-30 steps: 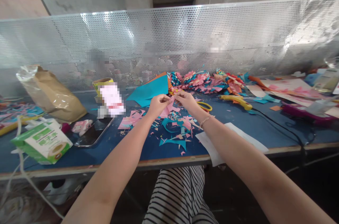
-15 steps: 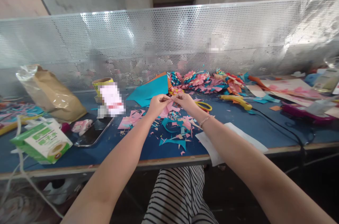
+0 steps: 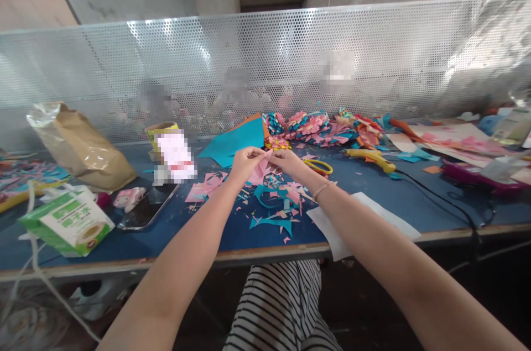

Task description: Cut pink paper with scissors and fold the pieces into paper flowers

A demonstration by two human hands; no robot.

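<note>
My left hand (image 3: 249, 162) and my right hand (image 3: 286, 160) meet over the middle of the table, fingertips pinched together. Between them is a small piece of pink paper (image 3: 269, 153), its shape partly covered by the fingers. Below the hands lie pink paper scraps (image 3: 206, 187) and blue paper offcuts (image 3: 271, 224). Just right of my right hand rest yellow-handled scissors (image 3: 318, 166), partly hidden by the wrist. Behind the hands are a blue paper sheet (image 3: 234, 140) and a heap of pink, blue and orange paper flowers (image 3: 309, 125).
A yellow glue gun (image 3: 371, 157) with a black cord lies to the right, beyond a white sheet (image 3: 381, 217). Leftward are a phone (image 3: 148, 208), a green-and-white carton (image 3: 68, 221) and a brown paper bag (image 3: 83, 146). A perforated metal screen (image 3: 265, 41) stands along the back.
The pink paper now shows higher between the fingertips, and the fingers of both hands have shifted slightly around it. The things on the table stay where they were.
</note>
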